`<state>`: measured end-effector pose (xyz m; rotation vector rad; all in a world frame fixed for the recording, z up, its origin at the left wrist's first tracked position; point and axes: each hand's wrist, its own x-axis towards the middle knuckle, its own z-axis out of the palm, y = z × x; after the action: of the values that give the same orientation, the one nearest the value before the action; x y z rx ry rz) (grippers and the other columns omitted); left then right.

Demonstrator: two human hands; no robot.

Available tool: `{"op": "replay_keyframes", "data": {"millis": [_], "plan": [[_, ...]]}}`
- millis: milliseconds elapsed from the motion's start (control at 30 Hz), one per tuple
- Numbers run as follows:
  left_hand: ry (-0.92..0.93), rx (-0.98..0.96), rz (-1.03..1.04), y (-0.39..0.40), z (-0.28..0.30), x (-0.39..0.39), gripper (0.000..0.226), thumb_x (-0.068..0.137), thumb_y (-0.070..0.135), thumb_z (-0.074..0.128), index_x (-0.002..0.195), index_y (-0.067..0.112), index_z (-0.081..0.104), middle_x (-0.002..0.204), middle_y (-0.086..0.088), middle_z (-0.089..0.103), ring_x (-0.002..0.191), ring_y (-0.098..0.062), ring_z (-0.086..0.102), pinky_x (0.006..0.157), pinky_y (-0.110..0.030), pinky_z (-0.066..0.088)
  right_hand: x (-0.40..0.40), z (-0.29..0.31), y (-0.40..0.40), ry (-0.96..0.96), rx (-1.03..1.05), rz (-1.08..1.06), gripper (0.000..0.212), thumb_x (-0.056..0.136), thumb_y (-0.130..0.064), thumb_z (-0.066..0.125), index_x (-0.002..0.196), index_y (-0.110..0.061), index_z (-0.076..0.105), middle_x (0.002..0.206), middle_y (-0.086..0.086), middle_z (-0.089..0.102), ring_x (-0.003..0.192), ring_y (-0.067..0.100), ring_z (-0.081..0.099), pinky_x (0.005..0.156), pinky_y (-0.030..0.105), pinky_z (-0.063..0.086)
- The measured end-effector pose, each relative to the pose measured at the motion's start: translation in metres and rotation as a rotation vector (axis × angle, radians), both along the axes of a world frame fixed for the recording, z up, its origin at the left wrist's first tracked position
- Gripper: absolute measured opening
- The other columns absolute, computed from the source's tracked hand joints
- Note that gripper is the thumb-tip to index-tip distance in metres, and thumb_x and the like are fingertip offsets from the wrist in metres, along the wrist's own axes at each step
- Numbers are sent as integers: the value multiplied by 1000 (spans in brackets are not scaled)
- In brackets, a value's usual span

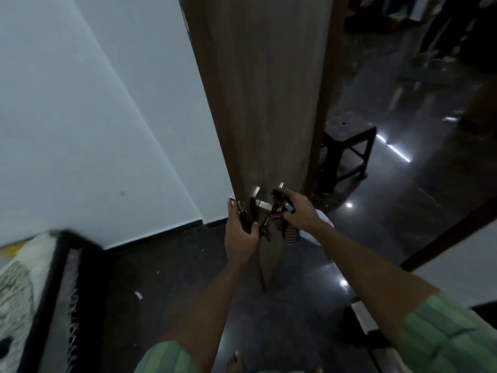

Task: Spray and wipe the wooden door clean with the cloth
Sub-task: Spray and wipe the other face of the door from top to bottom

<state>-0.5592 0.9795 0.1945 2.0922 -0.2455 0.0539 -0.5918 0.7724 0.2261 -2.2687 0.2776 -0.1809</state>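
Both forearms reach forward. Left hand (240,238) grips the edge of the wooden door (266,103), fingers curled round it. Right hand (298,211) holds the checked cloth (289,232) and a dark spray bottle (285,203), nozzle toward the door. The door stands upright, edge-on.

Wooden door (266,98) seen edge-on, standing ajar. Left hand (242,235) gripping the door's edge at the latch, beside the metal handle (256,196). Right hand (298,211) curled round a dark spray bottle (283,203) and a red checked cloth (289,231) hanging below. Green sleeves rolled up. Dark stool (347,154) behind the door on glossy dark floor (403,224). White wall (94,117) to the left.
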Motion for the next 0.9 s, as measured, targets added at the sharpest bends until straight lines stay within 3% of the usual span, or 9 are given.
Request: {"op": "replay_keyframes", "data": {"millis": [133, 200, 300, 400, 533, 667, 733, 800, 900], "plan": [[290, -40, 422, -15, -14, -15, 54, 89, 16, 75, 139, 9, 55, 131, -14, 66, 126, -34, 62, 102, -38, 48, 28, 6, 5, 27, -85, 91, 75, 77, -10, 67, 149, -24, 51, 125, 7, 71, 113, 30, 68, 92, 41, 56], [485, 65, 396, -19, -24, -5, 37, 95, 23, 71, 127, 6, 66, 126, -17, 70, 123, -37, 64, 98, -36, 49, 36, 2, 8, 10, -64, 139, 79, 77, -8, 67, 152, -22, 47, 131, 8, 69, 119, 31, 65, 96, 44, 54], [686, 174, 375, -20, -35, 15, 42, 101, 31, 66, 129, 0, 69, 130, -21, 69, 124, -38, 65, 99, -38, 52, 42, -7, 14, -35, -3, 203, 85, 75, -3, 64, 154, -30, 44, 134, 4, 68, 121, 27, 65, 98, 46, 55], [652, 257, 426, -17, -44, 38, 38, 103, 29, 62, 125, 0, 71, 124, -21, 71, 117, -38, 68, 94, -41, 55, 56, -16, 17, -83, 50, 289, 90, 71, -1, 60, 149, -43, 45, 121, -7, 72, 108, 15, 70, 88, 43, 58], [599, 344, 492, -9, -55, 60, 31, 99, 32, 62, 115, 7, 73, 113, -15, 74, 104, -36, 71, 86, -40, 60, 78, -19, 17, -97, 86, 369, 93, 72, 1, 62, 150, -45, 43, 119, -8, 72, 105, 11, 70, 84, 41, 59], [617, 300, 268, -22, -59, 78, 27, 91, 27, 64, 115, 18, 70, 113, -9, 74, 105, -33, 72, 86, -43, 61, 104, -18, 13, -76, 91, 457, 92, 74, 1, 64, 149, -49, 43, 123, -7, 70, 105, 12, 70, 85, 43, 60], [697, 172, 188, -44, -52, 91, 37, 95, 30, 62, 129, 17, 69, 129, -10, 72, 116, -32, 70, 96, -41, 59, 120, -16, 10, -77, 67, 508, 91, 76, -1, 64, 148, -53, 42, 128, -6, 68, 111, 13, 68, 89, 43, 60], [661, 121, 265, -66, -48, 100, 39, 99, 31, 62, 133, 14, 68, 132, -12, 70, 122, -33, 66, 98, -38, 54, 136, -19, 6, -117, 27, 547, 90, 74, -4, 64, 149, -49, 44, 132, -3, 66, 117, 15, 65, 90, 44, 58], [460, 145, 578, -75, -46, 100, 26, 98, 25, 65, 119, 15, 74, 118, -12, 75, 113, -34, 70, 86, -36, 53, 158, -20, 3, -143, -37, 622, 95, 74, -5, 63, 153, -50, 38, 127, 0, 65, 111, 18, 65, 79, 44, 58]]}}
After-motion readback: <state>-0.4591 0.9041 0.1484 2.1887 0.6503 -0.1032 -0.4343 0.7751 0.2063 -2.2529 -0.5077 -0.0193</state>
